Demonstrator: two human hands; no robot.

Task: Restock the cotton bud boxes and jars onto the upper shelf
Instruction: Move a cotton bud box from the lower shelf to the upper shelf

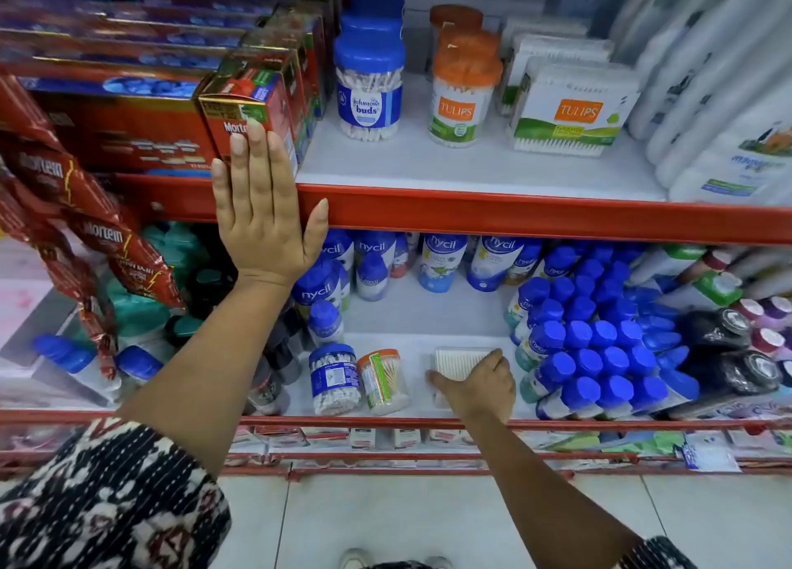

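On the upper shelf [471, 169] stand blue-lidded cotton bud jars [369, 84], orange-lidded jars [463, 97] and clear cotton bud boxes [570, 105]. Lower down, a blue-lidded jar [333, 377] and an orange-lidded jar [382, 380] lie on their sides on the lower shelf. Beside them lies a flat clear box of cotton buds [456, 362]. My right hand [480, 386] rests on that box, fingers curled over its near edge. My left hand [261, 208] is flat and spread against the red shelf lip and a red Mortein box [248, 109], holding nothing.
Red Mortein boxes fill the upper shelf's left; white powder bottles [728, 109] crowd its right. Hanging red sachets [85, 234] are at the left. Blue-capped Nycil bottles [600, 337] pack the lower shelf on the right, with black jars [724, 345] beyond.
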